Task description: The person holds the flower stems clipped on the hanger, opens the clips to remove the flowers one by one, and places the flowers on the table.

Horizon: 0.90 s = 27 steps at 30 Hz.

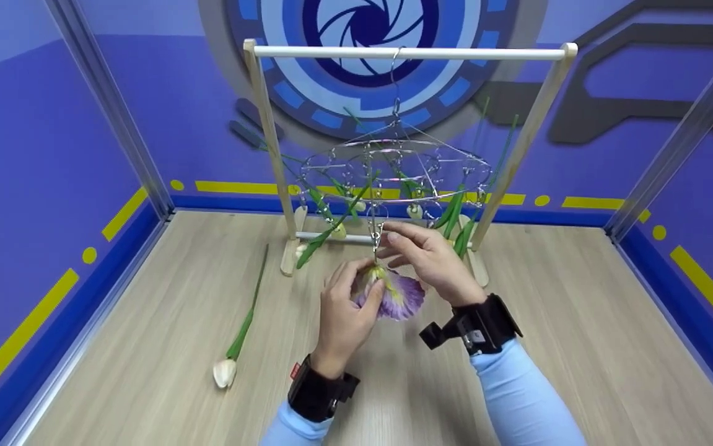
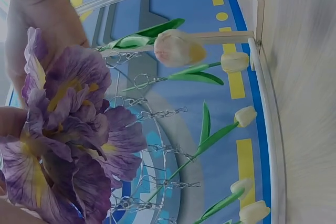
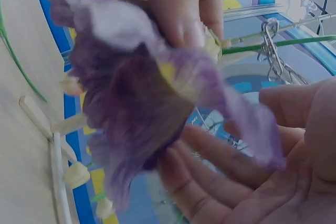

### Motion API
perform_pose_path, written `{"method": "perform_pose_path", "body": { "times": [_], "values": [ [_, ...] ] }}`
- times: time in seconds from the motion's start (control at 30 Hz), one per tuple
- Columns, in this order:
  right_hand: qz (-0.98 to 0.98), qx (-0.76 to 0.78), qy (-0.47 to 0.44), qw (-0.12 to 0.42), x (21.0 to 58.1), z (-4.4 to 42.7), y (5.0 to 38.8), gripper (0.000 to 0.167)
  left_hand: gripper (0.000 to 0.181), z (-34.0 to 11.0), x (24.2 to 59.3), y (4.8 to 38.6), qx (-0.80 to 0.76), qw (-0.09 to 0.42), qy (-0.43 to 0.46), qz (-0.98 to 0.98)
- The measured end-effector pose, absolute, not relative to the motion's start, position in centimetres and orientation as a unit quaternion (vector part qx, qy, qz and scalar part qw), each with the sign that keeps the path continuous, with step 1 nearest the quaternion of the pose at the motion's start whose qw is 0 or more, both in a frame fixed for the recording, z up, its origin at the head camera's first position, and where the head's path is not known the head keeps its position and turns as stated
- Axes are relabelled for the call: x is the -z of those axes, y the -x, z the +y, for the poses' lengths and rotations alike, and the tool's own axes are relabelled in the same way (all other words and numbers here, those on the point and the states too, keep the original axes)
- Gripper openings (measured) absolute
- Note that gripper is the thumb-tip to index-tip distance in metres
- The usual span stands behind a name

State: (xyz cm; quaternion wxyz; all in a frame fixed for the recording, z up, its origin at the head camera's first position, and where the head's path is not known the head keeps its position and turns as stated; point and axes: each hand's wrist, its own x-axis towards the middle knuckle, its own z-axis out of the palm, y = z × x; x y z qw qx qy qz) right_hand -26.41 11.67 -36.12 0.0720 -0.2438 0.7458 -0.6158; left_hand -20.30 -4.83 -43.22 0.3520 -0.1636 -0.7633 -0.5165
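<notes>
A purple iris-like flower (image 1: 402, 297) hangs head down below the wire rack, large in the left wrist view (image 2: 73, 129) and the right wrist view (image 3: 136, 98). My left hand (image 1: 347, 306) pinches it at the base of its petals; those fingers (image 3: 181, 9) show above the petals in the right wrist view. A metal clip (image 3: 270, 51) is at the green stem just above the bloom. My right hand (image 1: 440, 263) is beside the clip and stem, fingers loosely extended and parted, with nothing pinched; its palm (image 3: 273, 187) faces the flower.
A round wire rack (image 1: 393, 198) with clips hangs from a wooden stand's white bar (image 1: 474, 54). Several pale tulips, one of them (image 1: 415, 211) at the rack's middle, hang heads down from it. Another white tulip (image 1: 225, 373) lies on the table at left. Blue panels surround the table.
</notes>
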Motion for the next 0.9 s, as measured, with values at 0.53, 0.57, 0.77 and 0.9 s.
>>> {"method": "perform_pose_path", "body": {
  "times": [0.53, 0.57, 0.77, 0.9],
  "values": [
    [0.588, 0.702, 0.363, 0.176, 35.3, 11.3, 28.7, 0.033, 0.023, -5.3, 43.1, 20.4, 0.596, 0.295, 0.212, -0.716],
    [0.577, 0.703, 0.374, 0.182, 35.4, 11.4, 28.9, 0.033, 0.023, -5.4, 43.0, 20.4, 0.608, 0.285, 0.214, -0.709],
    [0.540, 0.707, 0.407, 0.209, 35.6, 11.5, 29.4, 0.030, 0.024, -5.7, 42.7, 20.2, 0.651, 0.234, 0.213, -0.690],
    [0.542, 0.704, 0.408, 0.209, 35.5, 11.5, 29.4, 0.027, 0.025, -5.8, 42.5, 20.1, 0.660, 0.214, 0.210, -0.689]
  ]
}}
